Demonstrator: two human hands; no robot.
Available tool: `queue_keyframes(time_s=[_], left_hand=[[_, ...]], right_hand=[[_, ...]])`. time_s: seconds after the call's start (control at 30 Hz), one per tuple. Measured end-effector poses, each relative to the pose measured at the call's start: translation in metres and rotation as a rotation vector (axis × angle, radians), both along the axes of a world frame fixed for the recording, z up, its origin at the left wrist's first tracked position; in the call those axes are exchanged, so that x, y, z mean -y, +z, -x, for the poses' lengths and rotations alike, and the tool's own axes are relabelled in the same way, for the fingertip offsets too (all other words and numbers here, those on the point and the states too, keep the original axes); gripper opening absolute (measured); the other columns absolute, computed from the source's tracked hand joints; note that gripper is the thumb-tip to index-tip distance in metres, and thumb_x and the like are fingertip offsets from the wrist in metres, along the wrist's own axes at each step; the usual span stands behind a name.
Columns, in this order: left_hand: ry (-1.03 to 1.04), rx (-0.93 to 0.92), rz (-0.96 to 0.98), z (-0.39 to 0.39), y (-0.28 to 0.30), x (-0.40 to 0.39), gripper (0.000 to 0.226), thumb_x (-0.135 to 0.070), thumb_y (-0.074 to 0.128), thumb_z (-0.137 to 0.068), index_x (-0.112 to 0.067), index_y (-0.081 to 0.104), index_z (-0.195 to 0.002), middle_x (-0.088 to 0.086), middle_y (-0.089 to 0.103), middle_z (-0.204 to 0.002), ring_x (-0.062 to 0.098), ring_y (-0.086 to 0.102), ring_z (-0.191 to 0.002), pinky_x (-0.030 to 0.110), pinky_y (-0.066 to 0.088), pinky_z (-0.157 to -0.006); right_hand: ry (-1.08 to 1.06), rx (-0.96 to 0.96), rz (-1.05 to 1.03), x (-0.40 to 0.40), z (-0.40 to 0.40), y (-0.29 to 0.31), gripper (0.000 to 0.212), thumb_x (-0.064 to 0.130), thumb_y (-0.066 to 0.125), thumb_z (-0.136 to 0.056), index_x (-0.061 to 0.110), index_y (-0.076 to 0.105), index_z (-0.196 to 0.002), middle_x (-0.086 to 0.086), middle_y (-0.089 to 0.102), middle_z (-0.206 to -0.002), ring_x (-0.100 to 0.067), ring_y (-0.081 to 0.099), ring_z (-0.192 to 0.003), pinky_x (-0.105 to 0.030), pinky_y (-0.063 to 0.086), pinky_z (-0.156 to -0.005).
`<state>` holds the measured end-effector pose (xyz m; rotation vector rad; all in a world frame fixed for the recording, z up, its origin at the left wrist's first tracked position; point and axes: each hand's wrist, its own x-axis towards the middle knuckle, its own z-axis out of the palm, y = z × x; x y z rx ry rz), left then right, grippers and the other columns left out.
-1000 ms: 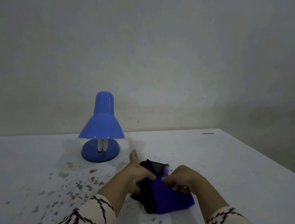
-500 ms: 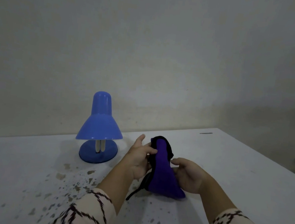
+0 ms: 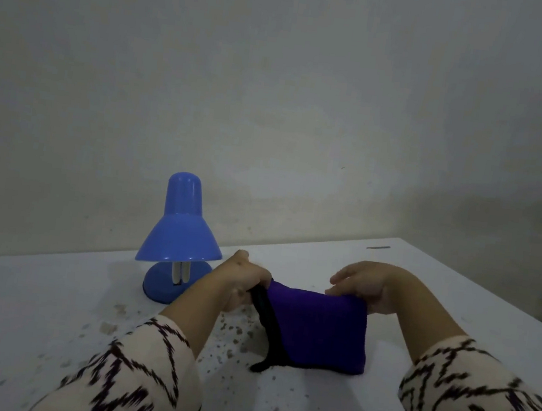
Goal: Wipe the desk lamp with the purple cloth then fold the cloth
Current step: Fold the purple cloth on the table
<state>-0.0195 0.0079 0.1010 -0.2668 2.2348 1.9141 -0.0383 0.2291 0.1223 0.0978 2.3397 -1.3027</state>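
Table [image 3: 49,298]; lamp [image 3: 179,239] beside left hand [image 3: 242,283].

Dim, bluish light — soft shadows, blurred sleeves, wide-angle bowing

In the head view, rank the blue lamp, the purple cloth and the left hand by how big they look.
1. blue lamp and purple cloth: alike in apparent size; the cloth is nearer the camera, so unranked.
2. left hand: smallest, partly behind the cloth.
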Motion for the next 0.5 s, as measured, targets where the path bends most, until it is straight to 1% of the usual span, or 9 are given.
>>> queue_keyframes(time_s=[0.07, 0.13, 0.2, 0.27, 0.3, 0.33, 0.37, 0.43, 0.5], left_hand=[[-0.079, 0.014, 0.021, -0.002, 0.005, 0.0, 0.095, 0.003, 0.067, -0.074, -0.026, 0.012, -0.146, 0.006, 0.045, -0.095, 0.022, 0.054, -0.083, 0.033, 0.056, -0.061], [-0.158, 0.021, 0.096, -0.005, 0.01, 0.001, 0.109, 0.003, 0.075, -0.068, -0.034, 0.009, -0.145, 0.008, 0.043, -0.112, 0.026, 0.055, -0.088, 0.038, 0.058, -0.065], [-0.202, 0.016, 0.174, -0.006, 0.014, 0.001, 0.112, 0.005, 0.077, -0.064, -0.034, 0.01, -0.145, 0.014, 0.037, -0.131, 0.026, 0.055, -0.087, 0.035, 0.058, -0.063], [-0.228, 0.013, 0.236, -0.009, 0.018, 0.0, 0.109, 0.005, 0.078, -0.065, -0.029, 0.014, -0.146, 0.015, 0.029, -0.143, 0.023, 0.054, -0.083, 0.03, 0.058, -0.056], [-0.235, 0.014, 0.265, -0.01, 0.02, -0.001, 0.106, 0.005, 0.077, -0.065, -0.027, 0.016, -0.146, 0.015, 0.028, -0.144, 0.023, 0.054, -0.083, 0.029, 0.058, -0.056], [-0.234, 0.012, 0.294, -0.011, 0.02, -0.001, 0.104, 0.004, 0.077, -0.066, -0.025, 0.017, -0.146, 0.016, 0.029, -0.144, 0.024, 0.055, -0.087, 0.03, 0.058, -0.06], [-0.227, 0.003, 0.323, -0.011, 0.02, -0.002, 0.102, 0.003, 0.077, -0.067, -0.023, 0.018, -0.146, 0.016, 0.03, -0.143, 0.026, 0.054, -0.093, 0.032, 0.058, -0.065], [-0.202, -0.035, 0.381, -0.009, 0.02, -0.004, 0.101, 0.0, 0.078, -0.067, -0.02, 0.017, -0.145, 0.015, 0.034, -0.14, 0.029, 0.052, -0.105, 0.037, 0.057, -0.078], [-0.18, -0.085, 0.415, -0.006, 0.019, -0.006, 0.1, -0.001, 0.077, -0.069, -0.02, 0.016, -0.146, 0.015, 0.039, -0.134, 0.029, 0.05, -0.107, 0.041, 0.054, -0.084]], right_hand=[[0.021, 0.052, -0.117, 0.002, 0.001, 0.006, 0.056, 0.014, 0.071, -0.078, 0.001, 0.047, -0.126, -0.018, 0.06, -0.11, -0.025, 0.063, -0.086, -0.032, 0.057, -0.061], [0.027, 0.101, -0.211, 0.002, 0.0, 0.007, 0.053, 0.02, 0.07, -0.081, 0.0, 0.046, -0.123, -0.023, 0.06, -0.109, -0.028, 0.065, -0.082, -0.035, 0.058, -0.067], [0.022, 0.112, -0.192, -0.002, 0.0, 0.004, 0.045, 0.02, 0.069, -0.081, -0.002, 0.053, -0.117, -0.02, 0.064, -0.104, -0.027, 0.067, -0.083, -0.034, 0.058, -0.07], [-0.01, 0.078, -0.096, -0.005, 0.002, -0.001, 0.036, 0.018, 0.07, -0.079, 0.002, 0.061, -0.11, -0.015, 0.067, -0.101, -0.024, 0.066, -0.084, -0.032, 0.057, -0.068], [-0.04, 0.039, -0.053, -0.006, 0.003, -0.005, 0.034, 0.018, 0.07, -0.079, 0.004, 0.063, -0.108, -0.01, 0.068, -0.1, -0.021, 0.063, -0.081, -0.029, 0.054, -0.064], [-0.074, -0.006, -0.014, -0.007, 0.004, -0.008, 0.031, 0.018, 0.07, -0.078, 0.007, 0.065, -0.107, -0.008, 0.067, -0.098, -0.018, 0.058, -0.078, -0.026, 0.048, -0.059], [-0.112, -0.055, 0.026, -0.007, 0.005, -0.01, 0.027, 0.019, 0.069, -0.079, 0.01, 0.067, -0.104, -0.006, 0.065, -0.098, -0.016, 0.055, -0.077, -0.024, 0.044, -0.058], [-0.165, -0.157, 0.115, -0.007, 0.008, -0.013, 0.015, 0.018, 0.067, -0.081, 0.018, 0.068, -0.096, -0.004, 0.065, -0.1, -0.017, 0.056, -0.085, -0.026, 0.045, -0.063], [-0.189, -0.25, 0.184, -0.007, 0.01, -0.012, 0.01, 0.016, 0.066, -0.082, 0.021, 0.069, -0.089, -0.002, 0.066, -0.098, -0.018, 0.059, -0.089, -0.029, 0.046, -0.068]])
